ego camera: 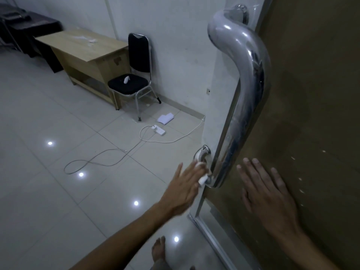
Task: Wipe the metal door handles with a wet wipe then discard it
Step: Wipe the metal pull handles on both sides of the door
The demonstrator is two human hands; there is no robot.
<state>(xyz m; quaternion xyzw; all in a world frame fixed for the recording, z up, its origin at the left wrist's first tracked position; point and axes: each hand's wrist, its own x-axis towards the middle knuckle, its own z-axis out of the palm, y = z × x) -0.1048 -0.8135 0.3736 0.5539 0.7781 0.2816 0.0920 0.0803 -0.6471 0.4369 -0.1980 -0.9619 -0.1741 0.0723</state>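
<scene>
A long curved chrome door handle (247, 78) runs down the near face of a brown glass door (315, 94). A second chrome handle (202, 152) shows on the door's far side, low down. My left hand (183, 190) holds a white wet wipe (202, 179) against the lower end of that far handle, fingers wrapped round the wipe. My right hand (266, 193) lies flat on the door glass just right of the near handle's foot, fingers straight and spread.
A wooden desk (85, 55) and a black chair (134, 75) stand by the white wall. A white power strip (159, 130) with looping cables and some paper (165, 118) lie on the tiled floor. My bare foot (158, 248) is near the door's metal edge.
</scene>
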